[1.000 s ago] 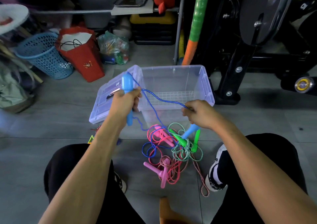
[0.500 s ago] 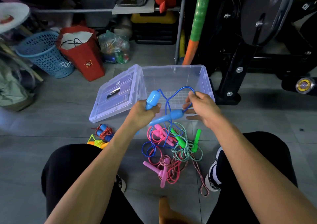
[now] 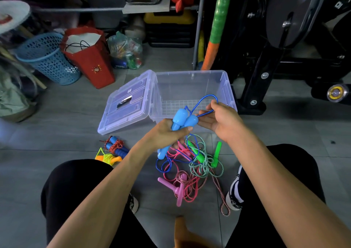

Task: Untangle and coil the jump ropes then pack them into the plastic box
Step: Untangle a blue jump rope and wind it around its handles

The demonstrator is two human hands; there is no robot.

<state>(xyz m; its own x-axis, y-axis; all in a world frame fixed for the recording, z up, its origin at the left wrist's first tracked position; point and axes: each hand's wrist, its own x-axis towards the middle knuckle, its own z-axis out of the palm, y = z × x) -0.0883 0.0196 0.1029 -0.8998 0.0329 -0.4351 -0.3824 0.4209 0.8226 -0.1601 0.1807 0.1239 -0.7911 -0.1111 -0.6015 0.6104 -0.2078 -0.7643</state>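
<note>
My left hand [image 3: 167, 133] grips both light-blue handles [image 3: 180, 119] of the blue jump rope side by side. My right hand [image 3: 221, 121] pinches a loop of the blue cord [image 3: 204, 100] just in front of the clear plastic box [image 3: 191, 74], which stands open and holds no ropes. The rest of the blue cord hangs down into a tangle on the floor with a pink rope [image 3: 179, 188], a green-handled rope [image 3: 204, 159] and a reddish braided rope [image 3: 220, 190].
The box lid [image 3: 125, 103] leans open to the left. Two coiled ropes, blue-handled [image 3: 115, 146] and orange-yellow [image 3: 107, 157], lie left of my knee. A blue basket [image 3: 47, 58], a red bag [image 3: 89, 55] and black exercise equipment [image 3: 281, 44] stand behind.
My left hand has gathered the second blue handle next to the first. My right hand has let that handle go and now holds a loop of the cord.
</note>
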